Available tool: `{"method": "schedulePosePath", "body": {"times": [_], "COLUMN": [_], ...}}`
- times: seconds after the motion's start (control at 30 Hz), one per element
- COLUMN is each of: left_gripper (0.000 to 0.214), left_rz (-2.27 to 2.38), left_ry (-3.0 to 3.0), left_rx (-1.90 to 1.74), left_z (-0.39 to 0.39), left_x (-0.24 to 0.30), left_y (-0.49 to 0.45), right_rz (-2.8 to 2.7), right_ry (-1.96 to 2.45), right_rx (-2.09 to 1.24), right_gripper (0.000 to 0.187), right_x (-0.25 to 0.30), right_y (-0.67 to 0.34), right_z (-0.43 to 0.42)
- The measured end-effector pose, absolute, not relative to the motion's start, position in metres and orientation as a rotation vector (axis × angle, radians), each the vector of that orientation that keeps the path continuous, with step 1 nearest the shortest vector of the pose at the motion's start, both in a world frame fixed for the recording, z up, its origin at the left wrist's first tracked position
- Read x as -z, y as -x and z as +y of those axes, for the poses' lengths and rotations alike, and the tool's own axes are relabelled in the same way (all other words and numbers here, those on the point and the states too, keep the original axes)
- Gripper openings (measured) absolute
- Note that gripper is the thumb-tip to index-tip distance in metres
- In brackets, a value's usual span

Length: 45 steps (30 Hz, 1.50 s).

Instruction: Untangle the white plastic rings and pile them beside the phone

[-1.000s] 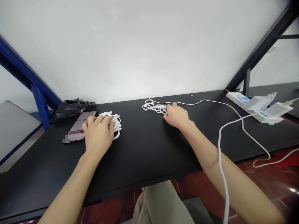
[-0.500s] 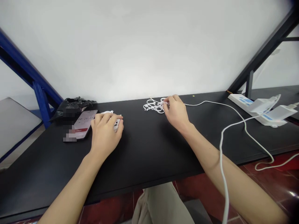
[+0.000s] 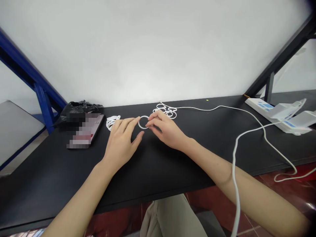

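Note:
My right hand (image 3: 166, 131) pinches a white plastic ring (image 3: 142, 122) just above the black table (image 3: 158, 164), near its middle. My left hand (image 3: 122, 142) lies beside it with fingers stretched out, the fingertips touching or almost touching the ring's left side. A loose heap of white rings (image 3: 166, 110) lies behind my right hand by the wall. A second, smaller pile of white rings (image 3: 112, 121) sits just left of my left hand's fingertips.
A phone (image 3: 85, 133) lies at the left, with a crumpled black bag (image 3: 79, 108) behind it. A white cable (image 3: 237, 144) crosses the table and my right forearm. A white power strip with chargers (image 3: 281, 115) sits at the far right. Blue and black frame struts flank the table.
My right hand has left the far heap carrying one ring toward the middle. My left hand has slid right off the left pile and met the ring.

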<state>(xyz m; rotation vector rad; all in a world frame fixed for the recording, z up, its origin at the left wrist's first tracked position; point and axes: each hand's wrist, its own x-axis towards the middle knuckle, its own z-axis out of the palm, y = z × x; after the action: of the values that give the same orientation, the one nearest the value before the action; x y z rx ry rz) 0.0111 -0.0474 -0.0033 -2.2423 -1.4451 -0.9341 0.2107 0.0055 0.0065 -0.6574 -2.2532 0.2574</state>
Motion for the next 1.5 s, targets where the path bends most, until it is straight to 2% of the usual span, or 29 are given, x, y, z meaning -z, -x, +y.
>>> {"method": "schedulePosePath", "body": {"times": [0.17,0.3,0.6,1.1,1.2,1.27,1.33,1.5], "left_gripper": [0.045,0.041,0.038,0.036,0.035,0.036,0.038,0.048], "left_rz": [-1.433,-1.459,-1.629,-1.447,-1.472,-1.549,-1.700,-2.152], "left_ry": [2.306,2.316,2.332,2.343,2.308,2.216,2.052,1.737], "left_rx": [0.877,0.840,0.861,0.940,0.988,1.045,1.116,1.123], "left_z": [-0.047,-0.047,-0.048,-0.049,-0.048,-0.045,-0.039,-0.022], "left_x": [0.006,0.006,0.005,0.007,0.004,0.000,-0.002,0.004], "left_y": [-0.010,-0.009,-0.010,-0.015,-0.014,-0.008,0.004,0.041], "right_rz": [-2.361,-2.394,-2.104,-2.081,-2.048,-2.024,-1.983,-1.901], "right_ry": [0.547,0.602,0.621,0.707,0.750,0.835,0.975,1.366], "right_rx": [-0.275,-0.247,-0.531,-0.666,-0.648,-0.602,-0.498,-0.219], "right_gripper": [0.024,0.027,0.015,0.015,0.011,0.018,0.025,0.019], "right_x": [-0.008,-0.012,-0.005,-0.010,-0.011,-0.011,-0.012,-0.011], "right_y": [-0.213,-0.214,-0.206,-0.206,-0.205,-0.208,-0.214,-0.238], "right_z": [0.006,0.002,0.001,0.001,0.001,0.005,0.013,0.037]}}
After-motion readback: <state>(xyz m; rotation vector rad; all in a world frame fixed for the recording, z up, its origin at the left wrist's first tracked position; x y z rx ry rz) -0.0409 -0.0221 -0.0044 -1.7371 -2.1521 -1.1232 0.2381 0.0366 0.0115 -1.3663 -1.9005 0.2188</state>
